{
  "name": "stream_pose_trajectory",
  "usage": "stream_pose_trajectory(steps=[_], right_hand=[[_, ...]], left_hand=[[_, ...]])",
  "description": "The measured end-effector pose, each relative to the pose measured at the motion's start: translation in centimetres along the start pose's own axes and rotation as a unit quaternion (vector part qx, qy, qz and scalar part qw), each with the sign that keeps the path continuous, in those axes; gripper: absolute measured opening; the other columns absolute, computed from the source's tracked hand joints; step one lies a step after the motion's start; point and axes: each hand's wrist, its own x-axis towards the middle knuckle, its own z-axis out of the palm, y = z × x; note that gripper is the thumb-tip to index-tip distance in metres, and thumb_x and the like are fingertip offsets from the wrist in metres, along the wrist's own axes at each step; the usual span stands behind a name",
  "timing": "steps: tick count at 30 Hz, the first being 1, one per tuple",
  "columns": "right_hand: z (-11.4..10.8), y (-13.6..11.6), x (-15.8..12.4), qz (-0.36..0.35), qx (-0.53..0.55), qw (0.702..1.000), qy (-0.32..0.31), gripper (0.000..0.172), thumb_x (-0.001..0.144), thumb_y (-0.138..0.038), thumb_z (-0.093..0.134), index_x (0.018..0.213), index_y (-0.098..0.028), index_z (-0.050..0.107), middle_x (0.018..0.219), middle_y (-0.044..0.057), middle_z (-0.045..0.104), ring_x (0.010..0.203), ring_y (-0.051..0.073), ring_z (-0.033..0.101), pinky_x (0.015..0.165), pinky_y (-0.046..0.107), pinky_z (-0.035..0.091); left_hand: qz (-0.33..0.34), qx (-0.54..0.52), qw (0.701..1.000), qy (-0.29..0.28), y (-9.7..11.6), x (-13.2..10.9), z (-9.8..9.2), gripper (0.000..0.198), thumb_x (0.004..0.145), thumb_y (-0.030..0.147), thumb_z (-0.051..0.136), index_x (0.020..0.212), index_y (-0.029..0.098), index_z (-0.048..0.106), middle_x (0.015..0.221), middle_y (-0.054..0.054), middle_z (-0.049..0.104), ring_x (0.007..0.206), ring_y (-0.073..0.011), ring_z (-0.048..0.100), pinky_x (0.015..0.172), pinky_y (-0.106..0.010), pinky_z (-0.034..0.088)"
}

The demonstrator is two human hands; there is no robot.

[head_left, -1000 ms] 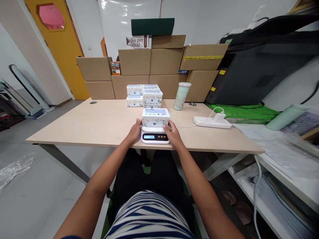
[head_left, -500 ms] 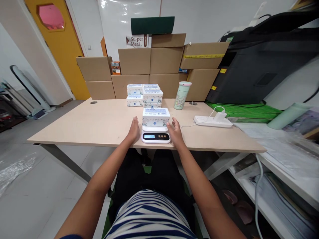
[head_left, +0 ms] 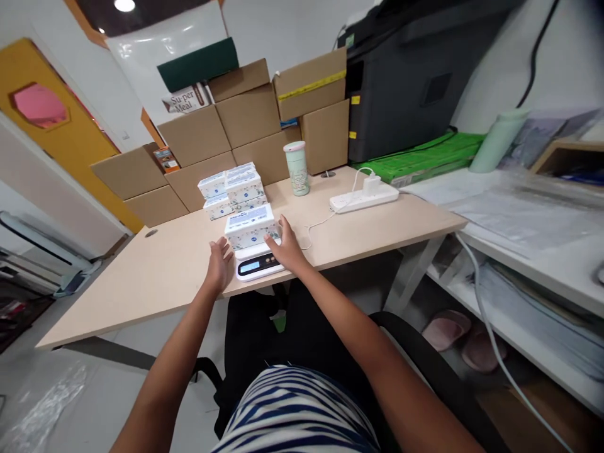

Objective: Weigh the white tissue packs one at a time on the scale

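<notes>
A white tissue pack with a floral print (head_left: 251, 228) rests on a small white digital kitchen scale (head_left: 258, 267), whose display is lit. My left hand (head_left: 218, 264) is just left of the scale, fingers stretched out and holding nothing. On the other side, my right hand (head_left: 285, 245) has its fingers apart, with the thumb in front of the pack's lower right corner. Whether that thumb touches the pack, I cannot tell. Behind it stand several similar tissue packs (head_left: 244, 184), stacked in two layers.
A green tumbler (head_left: 297, 170) stands at the back of the table (head_left: 174, 251). To the right lies a white power strip (head_left: 363, 199) with a plug and cable. Cardboard boxes (head_left: 248, 113) are stacked along the back edge. A dark grey machine (head_left: 406, 88) is at the right.
The head view has turned right and tilted, so the table appears slanted. Both hands remain beside the scale, and the tissue pack still rests on it.
</notes>
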Motion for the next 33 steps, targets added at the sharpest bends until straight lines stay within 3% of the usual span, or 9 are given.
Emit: stream_pose_trajectory(steps=[5,10,20,27,33], right_hand=[[-0.5,-0.4,0.4,0.001,0.000,1.000,-0.011,0.095,0.094,-0.056,0.067,0.174,-0.025,0.027,0.177,0.015,0.039,0.166,0.038,0.034,0.136,0.060,0.029],[-0.9,0.5,0.5,-0.009,-0.024,1.000,-0.012,0.092,0.097,-0.062,0.063,0.174,-0.030,0.025,0.178,0.011,0.037,0.168,0.036,0.031,0.138,0.059,0.025],[-0.8,1.3,0.9,0.014,-0.053,0.998,-0.001,0.096,0.094,-0.065,0.067,0.173,-0.027,0.028,0.178,0.014,0.036,0.165,0.031,0.037,0.135,0.054,0.034],[-0.9,1.8,0.5,0.030,-0.031,0.999,0.016,0.096,0.091,-0.065,0.065,0.170,-0.023,0.030,0.173,0.020,0.043,0.162,0.030,0.043,0.132,0.053,0.037],[-1.5,2.8,0.0,0.023,-0.039,0.999,0.008,0.104,0.087,-0.076,0.063,0.171,-0.025,0.029,0.170,0.022,0.045,0.161,0.034,0.045,0.130,0.056,0.040]], left_hand=[[0.016,0.001,0.999,-0.037,0.4,1.0,0.7,0.083,0.108,0.076,0.014,0.142,0.023,0.067,0.163,-0.013,0.061,0.161,-0.0290,0.048,0.137,-0.049,0.032],[0.013,-0.085,0.995,-0.054,-0.1,3.0,2.6,0.085,0.104,0.083,0.020,0.140,0.026,0.071,0.147,-0.010,0.075,0.156,-0.0329,0.055,0.134,-0.051,0.039],[-0.013,-0.209,0.968,-0.134,-0.1,1.8,3.9,0.075,0.109,0.072,0.034,0.157,0.022,0.060,0.148,-0.012,0.074,0.150,-0.0356,0.061,0.131,-0.056,0.044],[0.001,-0.185,0.970,-0.160,-0.6,1.4,3.4,0.071,0.114,0.061,0.024,0.152,0.014,0.063,0.149,-0.018,0.072,0.151,-0.0341,0.060,0.132,-0.059,0.042],[0.037,-0.165,0.967,-0.191,-1.7,1.1,3.0,0.077,0.109,0.073,0.029,0.149,0.020,0.067,0.153,-0.015,0.070,0.154,-0.0377,0.056,0.132,-0.061,0.042]])
